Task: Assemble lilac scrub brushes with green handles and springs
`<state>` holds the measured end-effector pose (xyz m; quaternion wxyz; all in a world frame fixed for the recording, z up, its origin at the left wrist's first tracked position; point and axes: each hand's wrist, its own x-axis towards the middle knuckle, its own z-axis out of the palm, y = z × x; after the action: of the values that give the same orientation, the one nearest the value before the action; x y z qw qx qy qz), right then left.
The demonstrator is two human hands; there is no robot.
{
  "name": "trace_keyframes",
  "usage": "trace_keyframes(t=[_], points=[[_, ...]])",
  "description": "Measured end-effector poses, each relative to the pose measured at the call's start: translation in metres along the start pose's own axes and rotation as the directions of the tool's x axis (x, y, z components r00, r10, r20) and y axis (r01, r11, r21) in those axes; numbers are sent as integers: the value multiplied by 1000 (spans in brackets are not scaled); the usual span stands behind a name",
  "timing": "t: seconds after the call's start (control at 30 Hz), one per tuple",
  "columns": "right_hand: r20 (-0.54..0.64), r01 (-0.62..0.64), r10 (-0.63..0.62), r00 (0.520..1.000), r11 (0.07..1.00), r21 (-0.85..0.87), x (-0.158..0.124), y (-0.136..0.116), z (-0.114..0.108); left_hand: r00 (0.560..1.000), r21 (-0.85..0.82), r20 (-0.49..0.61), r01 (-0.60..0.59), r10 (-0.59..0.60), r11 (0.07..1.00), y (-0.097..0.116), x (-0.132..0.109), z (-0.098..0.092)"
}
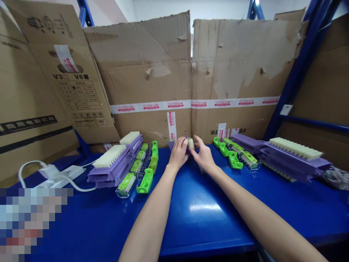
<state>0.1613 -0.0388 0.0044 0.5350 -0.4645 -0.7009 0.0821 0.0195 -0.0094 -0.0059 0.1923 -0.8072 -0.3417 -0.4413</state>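
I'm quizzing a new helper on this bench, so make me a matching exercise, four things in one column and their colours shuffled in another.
Things:
1. Power strip
2. Tabletop
3. Nearest left-side plastic bracket
4. Small part between the hands

Colours:
A. Bright green
B. White
C. Cream where visible
D. Glossy blue

Pairs: 1-B, 2-D, 3-A, 4-C.

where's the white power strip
In the head view, the power strip lies at left on the blue table, beside a stack of purple brush parts.
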Motion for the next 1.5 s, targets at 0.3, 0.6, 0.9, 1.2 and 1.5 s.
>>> trace_keyframes(t=[0.3, 0.6, 0.9, 1.2, 1.5], points=[[123, -381, 365, 923, 816, 435, 10, -6, 3, 998, 65, 7, -65, 64, 996, -4, 0, -4], [469, -675, 489, 736, 473, 567, 12, -17, -10, 991, 67, 41, -133, 131, 989, -5, 0, -2], [478, -677, 501, 721, 362, 641, 13, -26, -10, 986, 89, 33, -165, 162, 982, -4, -1, 3], [475, -688, 513, 715, 394, 610, 14, -24, -10, 991, 57, 54, -129, 126, 990, -2, 0, 1], [-44, -249, 267, 963, 937, 247, 5, -19, 0, 997, 29, -80, -2, 4, 1000, -11, -2, 0]])
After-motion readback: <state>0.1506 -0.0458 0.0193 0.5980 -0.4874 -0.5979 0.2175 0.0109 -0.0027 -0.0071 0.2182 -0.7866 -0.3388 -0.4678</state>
